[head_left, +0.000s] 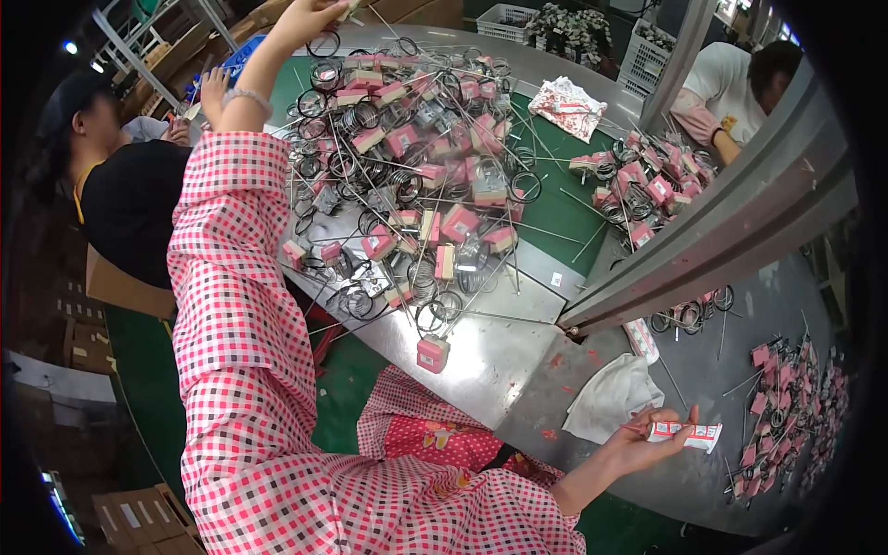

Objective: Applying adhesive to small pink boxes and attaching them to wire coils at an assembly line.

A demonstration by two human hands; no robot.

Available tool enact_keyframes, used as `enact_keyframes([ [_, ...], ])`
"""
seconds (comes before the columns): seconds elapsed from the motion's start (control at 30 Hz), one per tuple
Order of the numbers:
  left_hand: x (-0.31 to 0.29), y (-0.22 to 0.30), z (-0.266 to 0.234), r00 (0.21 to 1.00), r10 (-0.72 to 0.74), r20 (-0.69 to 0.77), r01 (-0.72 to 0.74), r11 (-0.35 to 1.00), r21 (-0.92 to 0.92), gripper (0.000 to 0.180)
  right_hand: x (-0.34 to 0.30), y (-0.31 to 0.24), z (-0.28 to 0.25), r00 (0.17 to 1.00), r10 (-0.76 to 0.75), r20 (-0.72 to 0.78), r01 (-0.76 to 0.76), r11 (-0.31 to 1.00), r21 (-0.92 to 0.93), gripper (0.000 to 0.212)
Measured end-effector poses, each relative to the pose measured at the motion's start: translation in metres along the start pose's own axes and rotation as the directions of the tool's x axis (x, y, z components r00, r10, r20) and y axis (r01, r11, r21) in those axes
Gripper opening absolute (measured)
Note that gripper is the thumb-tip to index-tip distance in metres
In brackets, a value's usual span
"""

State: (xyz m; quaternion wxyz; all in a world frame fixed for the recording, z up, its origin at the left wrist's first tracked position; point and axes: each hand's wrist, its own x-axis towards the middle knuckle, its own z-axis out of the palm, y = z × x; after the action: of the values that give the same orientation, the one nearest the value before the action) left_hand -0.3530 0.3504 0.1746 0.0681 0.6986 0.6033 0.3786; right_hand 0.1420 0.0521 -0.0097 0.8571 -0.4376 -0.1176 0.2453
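Note:
My left arm reaches far up, and my left hand (310,17), cut by the upper edge, is closed on a small pale block. A dark wire coil (324,43) hangs just below these fingers; whether it belongs to the block I cannot tell. Under my left arm's reach spreads a heap of pink-and-cream blocks (458,224) with coiled tubes and thin rods, resembling capillary thermostats. One such thermostat (432,354) lies apart at the near table edge. At the lower right, my right hand (647,442) grips a white-and-red squeeze tube (686,435), flat end outward.
A white cloth (612,400) lies beside my right hand. A slanting metal post (703,236) divides the metal table (504,356) from more thermostats (786,416) at right. A red-stained cloth (567,107) lies farther back. Co-workers sit at left (129,194) and right (731,92).

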Motion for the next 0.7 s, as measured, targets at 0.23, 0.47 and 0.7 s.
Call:
enact_keyframes([
  [0.23, -0.018, 0.122, 0.000, 0.924, -0.014, 0.382, -0.178, 0.869, 0.462, 0.031, -0.006, 0.022, 0.009, 0.998, -0.039, 0.055, 0.052, 0.966, -0.251, 0.037],
  [0.47, -0.001, 0.127, 0.008, 0.648, 0.287, 0.706, -0.569, 0.799, 0.197, 0.026, -0.004, 0.030, 0.006, 0.993, -0.119, 0.014, 0.117, 0.942, -0.316, 0.033],
  [0.7, -0.011, 0.155, 0.006, 0.845, 0.439, 0.307, -0.535, 0.665, 0.521, 0.037, 0.002, 0.037, -0.004, 0.993, -0.121, 0.013, 0.120, 0.945, -0.304, 0.032],
])
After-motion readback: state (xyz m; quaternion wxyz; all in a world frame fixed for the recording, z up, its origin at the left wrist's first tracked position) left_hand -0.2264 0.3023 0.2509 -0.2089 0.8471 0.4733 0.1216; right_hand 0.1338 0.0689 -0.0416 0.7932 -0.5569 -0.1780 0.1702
